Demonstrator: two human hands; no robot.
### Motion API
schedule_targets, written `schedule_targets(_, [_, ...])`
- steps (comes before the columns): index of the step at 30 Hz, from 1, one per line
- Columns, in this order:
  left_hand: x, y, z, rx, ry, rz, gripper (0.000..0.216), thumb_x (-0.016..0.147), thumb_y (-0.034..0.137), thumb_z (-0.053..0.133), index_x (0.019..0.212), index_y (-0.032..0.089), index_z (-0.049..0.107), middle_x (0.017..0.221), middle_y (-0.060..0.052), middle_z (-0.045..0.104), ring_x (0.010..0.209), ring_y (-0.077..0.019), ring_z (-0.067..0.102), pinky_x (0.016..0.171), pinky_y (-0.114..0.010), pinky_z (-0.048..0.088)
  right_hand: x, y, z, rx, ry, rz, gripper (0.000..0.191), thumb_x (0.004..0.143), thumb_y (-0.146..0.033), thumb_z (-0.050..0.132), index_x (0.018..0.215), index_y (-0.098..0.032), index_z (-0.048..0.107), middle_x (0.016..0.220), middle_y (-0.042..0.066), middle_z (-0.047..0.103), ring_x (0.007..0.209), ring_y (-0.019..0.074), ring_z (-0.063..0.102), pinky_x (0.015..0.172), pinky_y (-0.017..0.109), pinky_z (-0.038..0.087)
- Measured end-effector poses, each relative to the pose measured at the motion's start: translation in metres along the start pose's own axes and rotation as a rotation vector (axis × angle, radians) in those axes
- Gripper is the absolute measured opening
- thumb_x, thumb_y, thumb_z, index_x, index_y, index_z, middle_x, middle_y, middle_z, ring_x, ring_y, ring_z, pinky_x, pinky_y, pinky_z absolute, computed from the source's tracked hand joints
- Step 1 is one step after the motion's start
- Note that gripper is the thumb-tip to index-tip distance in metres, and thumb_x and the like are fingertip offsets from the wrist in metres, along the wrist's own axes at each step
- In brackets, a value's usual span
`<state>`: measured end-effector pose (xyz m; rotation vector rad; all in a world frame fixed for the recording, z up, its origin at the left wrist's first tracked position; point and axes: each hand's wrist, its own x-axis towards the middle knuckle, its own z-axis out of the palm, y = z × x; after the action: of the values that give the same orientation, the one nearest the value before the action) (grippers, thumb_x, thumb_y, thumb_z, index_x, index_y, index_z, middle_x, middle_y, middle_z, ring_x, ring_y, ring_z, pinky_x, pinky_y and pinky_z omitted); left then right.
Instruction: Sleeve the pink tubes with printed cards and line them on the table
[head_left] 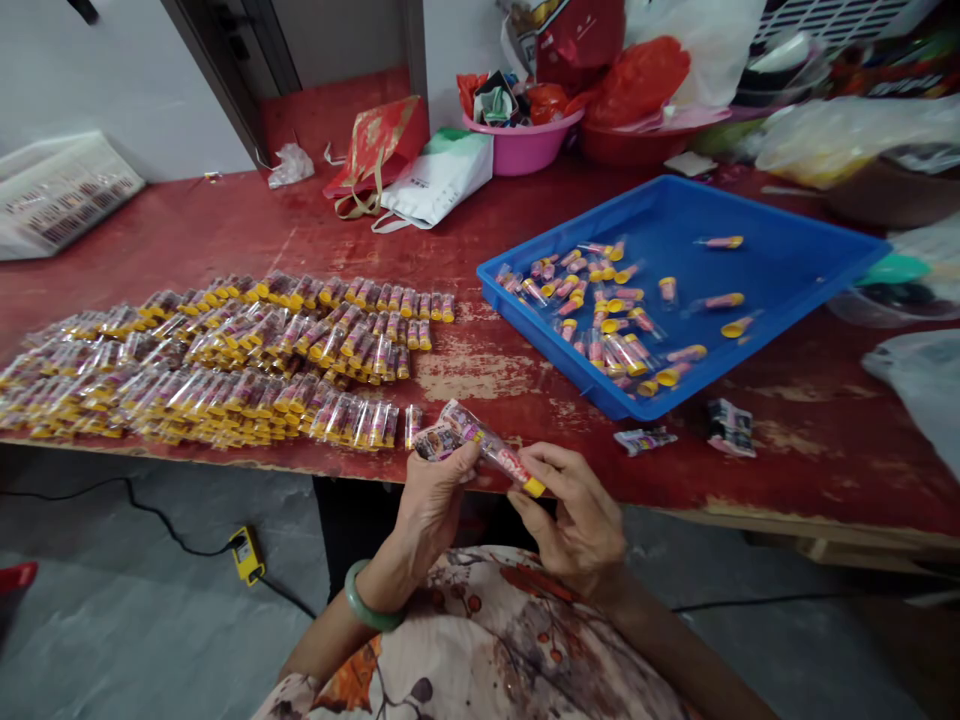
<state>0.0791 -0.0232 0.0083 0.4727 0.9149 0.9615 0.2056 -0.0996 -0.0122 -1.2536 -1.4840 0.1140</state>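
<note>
In the head view, a clear tube (504,458) with a yellow end lies between the hands, over the near edge of the worktop (480,375), its long axis slanting from far left to near right. The left hand (435,495) is closed, thumb pressing a printed wrapper (437,440) and the tube's far part; the right hand (576,515), loosely curled, pinches the yellow end, so is nearer to it. The blue tray (787,275) sits beyond, to the right.

Dim, soft light; edges stretched and blurred (the far-right white bag (919,378) especially).
</note>
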Motion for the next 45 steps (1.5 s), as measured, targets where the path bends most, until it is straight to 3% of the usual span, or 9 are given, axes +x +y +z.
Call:
schedule_targets(3, [-0.002, 0.004, 0.000, 0.012, -0.069, -0.045, 0.032, 0.052, 0.030, 0.088, 0.067, 0.012, 0.066, 0.058, 0.002, 0.061, 0.048, -0.0080, 0.054, 0.048, -0.020, 0.049, 0.008, 0.000, -0.006, 0.147, -0.106, 0.070, 0.038, 0.086, -0.013, 0.055, 0.122, -0.023, 0.058, 0.114, 0.010, 0.061, 0.100, 0.0222, 0.064, 0.083, 0.038, 0.056])
schedule_targets(8, [-0.007, 0.003, 0.003, -0.008, -0.225, -0.158, 0.033, 0.052, 0.025, 0.089, 0.075, 0.012, 0.068, 0.070, -0.002, 0.067, 0.059, -0.0106, 0.059, 0.057, -0.022, 0.049, 0.017, 0.007, -0.005, 0.183, -0.065, 0.209, 0.048, 0.072, -0.026, 0.076, 0.116, -0.023, 0.058, 0.111, 0.009, 0.059, 0.102, 0.0231, 0.060, 0.083, 0.035, 0.054])
schedule_targets(13, [-0.009, -0.001, 0.003, 0.040, -0.252, -0.205, 0.039, 0.047, 0.028, 0.091, 0.075, 0.012, 0.069, 0.066, -0.001, 0.065, 0.053, -0.0091, 0.055, 0.051, -0.021, 0.044, 0.023, 0.007, -0.003, 0.321, -0.110, 0.375, 0.062, 0.062, -0.035, 0.084, 0.117, -0.022, 0.056, 0.117, 0.009, 0.053, 0.103, 0.0231, 0.057, 0.085, 0.034, 0.051])
schedule_targets(19, [-0.010, -0.002, 0.003, 0.145, -0.287, -0.234, 0.040, 0.047, 0.036, 0.090, 0.071, 0.012, 0.069, 0.063, -0.003, 0.065, 0.049, -0.0115, 0.054, 0.044, -0.023, 0.043, 0.030, 0.001, -0.004, 0.350, -0.165, 0.491, 0.059, 0.063, -0.036, 0.083, 0.113, -0.021, 0.055, 0.110, 0.007, 0.055, 0.097, 0.0217, 0.059, 0.082, 0.033, 0.051])
schedule_targets(24, [-0.010, -0.005, 0.002, 0.113, -0.257, -0.249, 0.037, 0.053, 0.036, 0.087, 0.075, 0.012, 0.069, 0.065, -0.002, 0.065, 0.050, -0.0111, 0.055, 0.044, -0.022, 0.045, 0.030, 0.000, -0.004, 0.241, -0.129, 0.446, 0.050, 0.065, -0.032, 0.081, 0.108, -0.021, 0.058, 0.101, 0.005, 0.057, 0.079, 0.0158, 0.057, 0.072, 0.030, 0.051])
schedule_targets(32, [-0.008, -0.003, 0.002, 0.094, -0.233, -0.242, 0.038, 0.049, 0.034, 0.089, 0.072, 0.011, 0.070, 0.064, -0.004, 0.066, 0.048, -0.0113, 0.057, 0.044, -0.022, 0.047, 0.029, -0.010, -0.015, 0.137, -0.073, 0.167, 0.025, 0.080, -0.016, 0.066, 0.104, -0.023, 0.067, 0.097, 0.006, 0.066, 0.089, 0.0193, 0.064, 0.074, 0.031, 0.054])
schedule_targets(39, [-0.010, -0.003, 0.001, 0.118, -0.305, -0.201, 0.034, 0.054, 0.034, 0.087, 0.071, 0.010, 0.071, 0.060, -0.004, 0.067, 0.048, -0.0131, 0.060, 0.043, -0.021, 0.048, 0.016, -0.011, -0.011, 0.057, -0.005, 0.036, 0.043, 0.080, -0.005, 0.063, 0.116, -0.028, 0.065, 0.102, 0.005, 0.066, 0.085, 0.0162, 0.066, 0.068, 0.027, 0.056])
schedule_targets(45, [-0.011, -0.004, 0.000, 0.083, -0.409, -0.160, 0.029, 0.057, 0.032, 0.086, 0.068, 0.011, 0.070, 0.059, -0.003, 0.066, 0.049, -0.0122, 0.060, 0.044, -0.020, 0.049, 0.005, -0.007, -0.008, -0.049, 0.061, -0.092, 0.041, 0.080, -0.004, 0.061, 0.117, -0.022, 0.066, 0.102, 0.008, 0.067, 0.086, 0.0192, 0.067, 0.066, 0.029, 0.056])
